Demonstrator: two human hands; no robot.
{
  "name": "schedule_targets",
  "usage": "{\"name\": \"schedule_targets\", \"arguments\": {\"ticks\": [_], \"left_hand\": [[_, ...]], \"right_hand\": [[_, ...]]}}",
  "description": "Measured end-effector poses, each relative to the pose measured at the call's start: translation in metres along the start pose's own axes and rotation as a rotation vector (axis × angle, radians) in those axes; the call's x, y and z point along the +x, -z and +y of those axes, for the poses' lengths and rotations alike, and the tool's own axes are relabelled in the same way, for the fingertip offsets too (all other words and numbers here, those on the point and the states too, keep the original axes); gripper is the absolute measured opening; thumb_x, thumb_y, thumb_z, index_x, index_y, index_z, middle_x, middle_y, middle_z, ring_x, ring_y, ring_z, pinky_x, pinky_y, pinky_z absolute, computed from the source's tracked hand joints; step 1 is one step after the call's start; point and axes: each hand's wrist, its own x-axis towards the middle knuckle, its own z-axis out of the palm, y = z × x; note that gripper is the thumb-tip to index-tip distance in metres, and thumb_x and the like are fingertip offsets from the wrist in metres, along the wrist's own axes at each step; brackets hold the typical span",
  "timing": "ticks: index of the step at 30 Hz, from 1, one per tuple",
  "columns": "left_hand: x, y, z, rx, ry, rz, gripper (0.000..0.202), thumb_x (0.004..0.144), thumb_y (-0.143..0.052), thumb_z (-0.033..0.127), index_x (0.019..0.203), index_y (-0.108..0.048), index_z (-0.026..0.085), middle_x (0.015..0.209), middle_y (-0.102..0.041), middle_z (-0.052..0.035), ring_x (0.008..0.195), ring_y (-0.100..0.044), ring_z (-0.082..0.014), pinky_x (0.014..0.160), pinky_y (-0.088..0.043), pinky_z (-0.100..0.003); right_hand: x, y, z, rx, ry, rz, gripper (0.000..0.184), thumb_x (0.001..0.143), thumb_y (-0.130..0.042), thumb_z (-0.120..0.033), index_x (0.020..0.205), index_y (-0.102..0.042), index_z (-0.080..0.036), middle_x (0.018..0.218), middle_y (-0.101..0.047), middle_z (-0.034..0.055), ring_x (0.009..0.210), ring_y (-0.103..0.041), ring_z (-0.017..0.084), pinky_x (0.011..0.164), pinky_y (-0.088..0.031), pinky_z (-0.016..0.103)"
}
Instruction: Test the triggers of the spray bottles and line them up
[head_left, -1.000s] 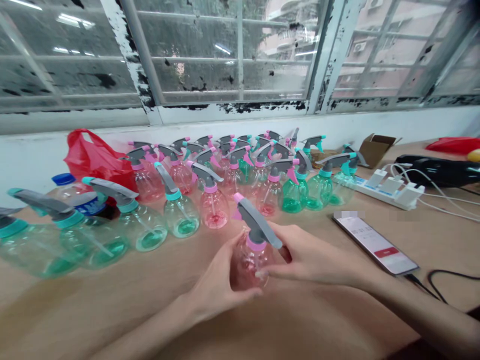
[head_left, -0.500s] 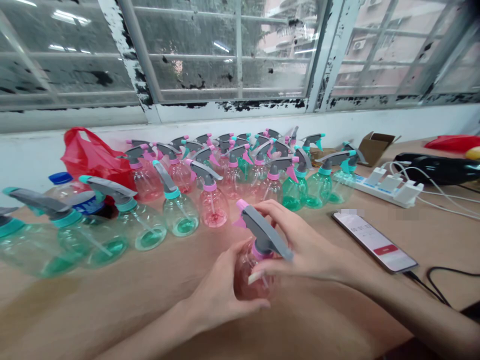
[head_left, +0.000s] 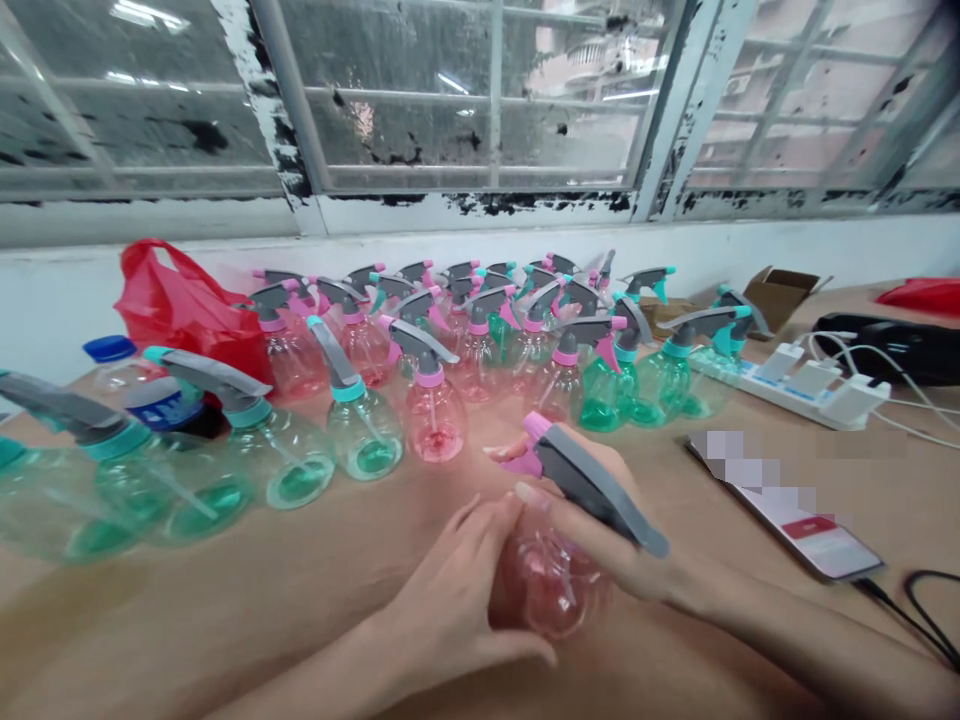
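At the near edge of the table (head_left: 225, 600), centre of view: one pink spray bottle (head_left: 553, 590), held between both hands.

Left hand (head_left: 457, 590): curled against the bottle's left side, fingers up along the body, thumb low. Closed on the bottle.

Right hand (head_left: 600, 545): comes in from the right and wraps the neck just under the grey trigger head (head_left: 592, 485), with fingertips showing at the pink nozzle end. Gripping the bottle too.

Bottle attitude: tilted, nozzle pointing away and to the left, lever slanting down toward the right. Cannot tell whether its base touches the table.

Surroundings:
- Crowd of spray bottles (head_left: 480, 340) standing behind the hands, pink and green mixed, reaching back to the wall below the window (head_left: 480, 100).
- Green-tinted bottles (head_left: 292, 460) along the left, closest to the camera.
- Red plastic bag (head_left: 180, 310) at back left, with a blue-capped water bottle (head_left: 112, 350) just beside it.
- Phone (head_left: 795, 505) flat on the table right of the hands, screen lit, cable attached.
- White power strip (head_left: 795, 385) farther back, chargers plugged in.
- Open cardboard box (head_left: 780, 290) behind the strip.
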Motion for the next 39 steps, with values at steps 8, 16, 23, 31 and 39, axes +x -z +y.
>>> {"name": "schedule_targets", "arguments": {"ticks": [8, 16, 23, 31, 39], "left_hand": [[-0.027, 0.013, -0.032, 0.195, -0.023, -0.065, 0.096, 0.082, -0.072, 0.043, 0.154, -0.013, 0.024, 0.153, -0.035, -0.0153, 0.136, -0.039, -0.0355, 0.107, -0.036, -0.057], [-0.027, 0.012, -0.032, 0.216, -0.029, -0.092, 0.084, 0.087, -0.066, 0.044, 0.154, -0.019, 0.022, 0.154, -0.033, -0.0120, 0.138, -0.036, -0.0338, 0.111, -0.032, -0.056], [-0.026, 0.012, -0.034, 0.245, -0.008, -0.117, 0.073, 0.092, -0.059, 0.043, 0.152, -0.025, 0.021, 0.155, -0.032, -0.0109, 0.138, -0.037, -0.0326, 0.110, -0.034, -0.054], [-0.026, 0.012, -0.034, 0.290, -0.021, -0.103, 0.070, 0.093, -0.058, 0.042, 0.151, -0.026, 0.022, 0.154, -0.035, -0.0111, 0.137, -0.039, -0.0325, 0.108, -0.038, -0.054], [-0.025, 0.012, -0.037, 0.309, -0.051, -0.091, 0.068, 0.095, -0.055, 0.044, 0.151, -0.025, 0.022, 0.153, -0.036, -0.0111, 0.136, -0.040, -0.0314, 0.107, -0.038, -0.053]], "right_hand": [[0.028, 0.005, 0.025, 0.039, 0.015, -0.042, 0.010, 0.089, -0.053, -0.025, 0.079, -0.049, -0.024, 0.063, -0.038, -0.0059, 0.054, -0.034, 0.011, 0.051, -0.031, 0.027], [0.042, 0.006, 0.028, 0.015, 0.050, -0.061, 0.022, 0.092, -0.054, -0.032, 0.074, -0.046, -0.022, 0.064, -0.037, -0.0058, 0.056, -0.034, 0.010, 0.052, -0.030, 0.026], [0.040, 0.006, 0.024, 0.024, 0.105, -0.075, 0.023, 0.091, -0.052, -0.020, 0.070, -0.042, -0.021, 0.063, -0.038, -0.0058, 0.055, -0.036, 0.008, 0.050, -0.030, 0.024], [0.039, 0.006, 0.022, 0.083, 0.003, -0.079, 0.009, 0.089, -0.055, -0.026, 0.082, -0.051, -0.022, 0.066, -0.039, -0.0046, 0.057, -0.038, 0.012, 0.062, -0.041, 0.029], [0.037, 0.004, 0.021, 0.080, -0.009, -0.050, 0.023, 0.087, -0.055, -0.028, 0.070, -0.041, -0.023, 0.065, -0.037, -0.0041, 0.058, -0.039, 0.012, 0.059, -0.042, 0.029]]}}
